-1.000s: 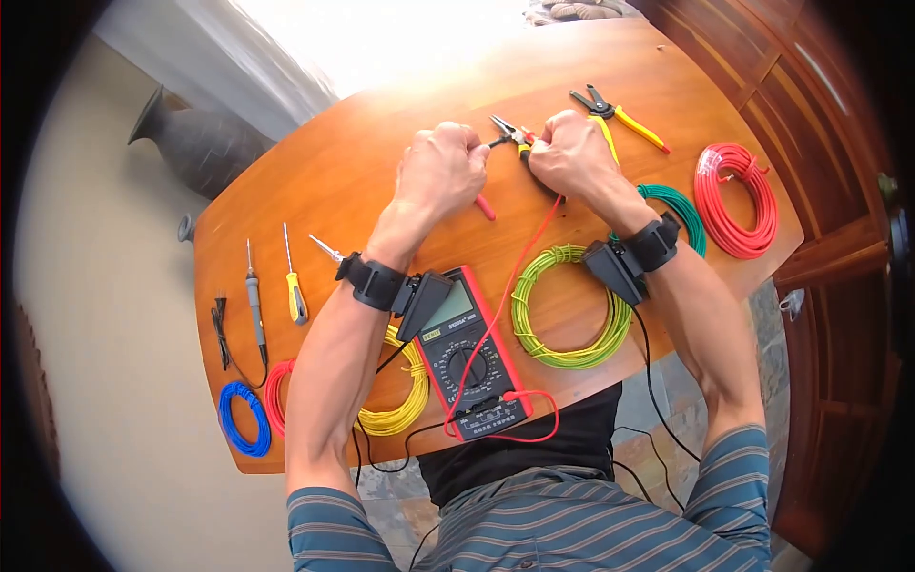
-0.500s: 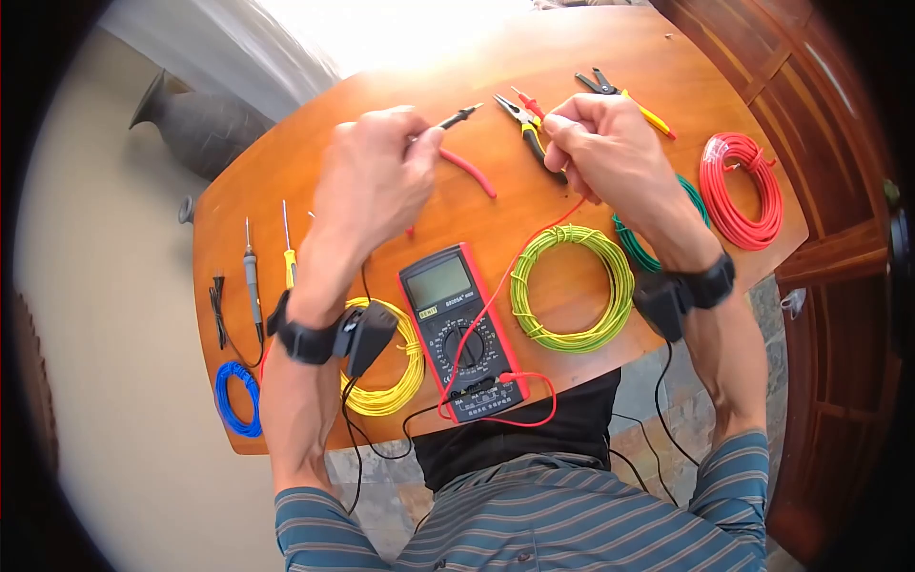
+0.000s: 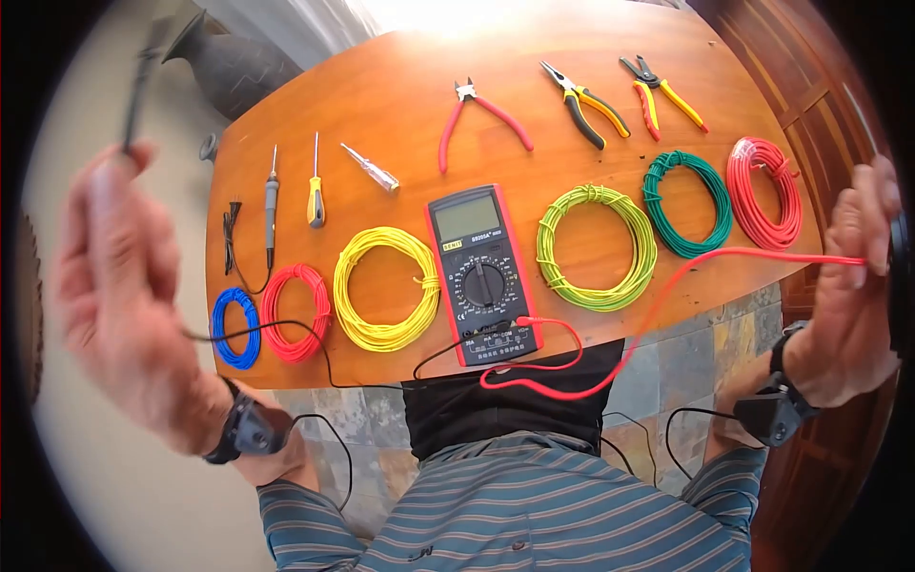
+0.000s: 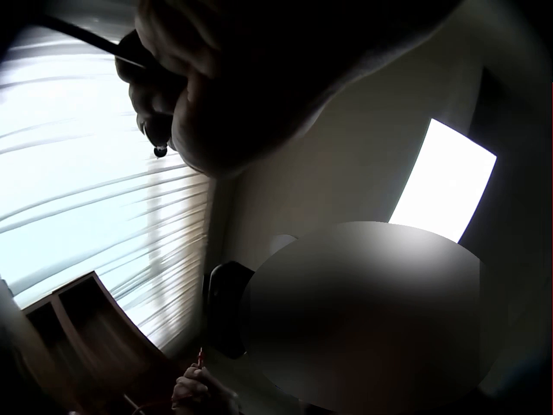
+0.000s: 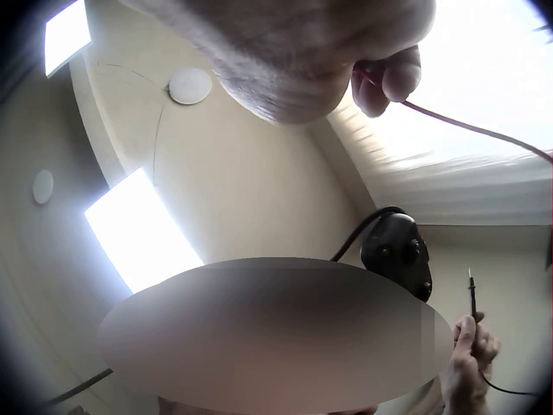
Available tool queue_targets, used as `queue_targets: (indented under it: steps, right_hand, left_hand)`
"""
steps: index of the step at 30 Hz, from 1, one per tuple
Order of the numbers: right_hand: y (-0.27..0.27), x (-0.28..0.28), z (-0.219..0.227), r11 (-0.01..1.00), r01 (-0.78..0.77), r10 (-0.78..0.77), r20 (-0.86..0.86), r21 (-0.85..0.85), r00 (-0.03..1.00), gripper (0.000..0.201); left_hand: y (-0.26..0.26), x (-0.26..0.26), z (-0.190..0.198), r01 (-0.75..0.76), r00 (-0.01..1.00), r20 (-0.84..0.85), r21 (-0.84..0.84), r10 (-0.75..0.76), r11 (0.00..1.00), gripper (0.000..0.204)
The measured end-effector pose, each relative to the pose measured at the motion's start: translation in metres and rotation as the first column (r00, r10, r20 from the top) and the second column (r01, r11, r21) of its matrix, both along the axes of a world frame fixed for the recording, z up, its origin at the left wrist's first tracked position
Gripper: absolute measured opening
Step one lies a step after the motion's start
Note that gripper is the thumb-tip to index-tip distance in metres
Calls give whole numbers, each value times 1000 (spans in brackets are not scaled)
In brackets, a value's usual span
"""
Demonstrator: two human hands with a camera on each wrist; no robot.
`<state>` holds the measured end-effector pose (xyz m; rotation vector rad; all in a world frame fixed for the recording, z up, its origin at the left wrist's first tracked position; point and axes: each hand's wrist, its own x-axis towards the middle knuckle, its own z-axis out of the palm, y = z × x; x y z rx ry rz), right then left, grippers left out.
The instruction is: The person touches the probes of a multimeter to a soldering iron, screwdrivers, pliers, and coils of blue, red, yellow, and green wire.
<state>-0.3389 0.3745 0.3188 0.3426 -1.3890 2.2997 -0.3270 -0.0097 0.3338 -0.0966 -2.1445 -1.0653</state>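
Raised high at the left of the head view, my left hand (image 3: 124,257) grips a black test probe (image 3: 141,91), blurred and pointing up. The right hand (image 3: 843,296) is lifted at the far right edge, its fingers round the red lead (image 3: 724,255). In the left wrist view the red probe (image 4: 200,356) sticks up from that hand. Between the hands, at the table's near edge, lies a black multimeter (image 3: 481,286) with a red rim. Both leads run from its lower end. The black probe (image 5: 473,294) also shows upright in the right wrist view.
Wire coils line the table (image 3: 381,105): blue (image 3: 235,328), red, yellow (image 3: 386,289), yellow-green (image 3: 597,248), green and red. Behind lie a soldering iron (image 3: 272,205), two screwdrivers, red-handled cutters (image 3: 481,119), long-nose pliers (image 3: 581,105) and wire strippers (image 3: 658,95). A dark vase (image 3: 229,67) stands left.
Both hands have moved apart and up, away from the middle of the table, each carrying its probe. The cutters and pliers they covered now show fully. The red lead has been drawn out rightward.
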Motion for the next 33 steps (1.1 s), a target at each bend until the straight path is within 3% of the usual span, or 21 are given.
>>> queue_targets:
  steps: [3, 5, 6, 7, 8, 10, 11, 12, 13, 15, 17, 18, 19, 20, 21, 22, 26, 28, 33]
  right_hand:
    - [78, 4, 22, 978, -39, 92, -257, 205, 962, 26]
    - [86, 18, 26, 959, 254, -185, -399, 127, 898, 20]
    - [89, 22, 28, 920, 386, -314, -467, 64, 826, 17]
    - [88, 21, 29, 803, 593, -539, -485, -50, 689, 17]
    - [80, 19, 29, 790, 611, -551, -494, -50, 673, 17]
    - [66, 6, 17, 637, 768, -638, -510, 70, 577, 21]
    - [64, -4, 9, 568, 817, -669, -521, 103, 531, 22]
    - [67, -26, -7, 453, 848, -736, -421, 276, 531, 14]
    - [69, -45, -19, 339, 827, -803, -321, 449, 503, 27]
    - [81, -90, -54, 403, 562, -560, -291, 723, 776, 19]
    - [71, -123, -87, 324, 497, -530, -280, 805, 800, 15]
    - [76, -142, -107, 227, 460, -531, -287, 858, 797, 16]
    - [66, -146, -112, 257, 335, -550, -148, 906, 822, 19]
    - [66, -156, -126, 256, 342, -556, -152, 904, 818, 19]
    - [67, -170, -143, 195, 325, -525, -181, 925, 831, 20]
    - [67, -180, -154, 133, 308, -493, -207, 942, 845, 21]
    - [49, -196, -162, 138, 161, -572, -54, 977, 818, 22]
    - [44, -200, -164, 69, 105, -601, -43, 992, 798, 23]
    - [44, -204, -170, 87, -1, -610, 54, 996, 790, 23]
  left_hand:
    - [-27, 40, 25, -151, 985, -77, 81, 158, 985, 37]
    - [-74, 74, 47, 81, 926, -379, 222, 10, 972, 23]
    - [-74, 80, 53, 156, 890, -455, 250, -26, 956, 21]
    - [-74, 86, 59, 233, 846, -530, 265, -60, 936, 20]
    - [-61, 87, 64, 347, 834, -502, 154, -230, 925, 30]
    - [-31, 85, 69, 571, 735, -402, -67, -546, 818, 81]
    - [-17, 78, 67, 629, 686, -373, -126, -624, 767, 95]
    - [-3, 71, 64, 684, 632, -337, -180, -698, 707, 108]
    - [9, 55, 55, 595, 745, -331, -62, -578, 802, 85]
    - [43, 11, 30, 350, 920, -243, 159, -307, 923, 40]
    - [110, -43, -3, 386, 916, -219, 240, -337, 891, 29]
    - [127, -62, -9, 328, 944, -28, 20, -328, 944, 26]
    - [133, -90, -24, 429, 903, 62, -71, -425, 900, 23]
    - [139, -118, -39, 532, 845, 157, -148, -511, 834, 21]
    - [152, -143, -59, 538, 842, 169, -223, -512, 813, 22]
    - [164, -163, -74, 555, 826, 305, -294, -474, 778, 26]
    - [212, -221, -136, 585, 791, 397, -268, -465, 766, 26]
    - [229, -238, -150, 572, 783, 451, -250, -429, 781, 26]
    - [249, -262, -175, 540, 793, 482, -273, -373, 796, 31]
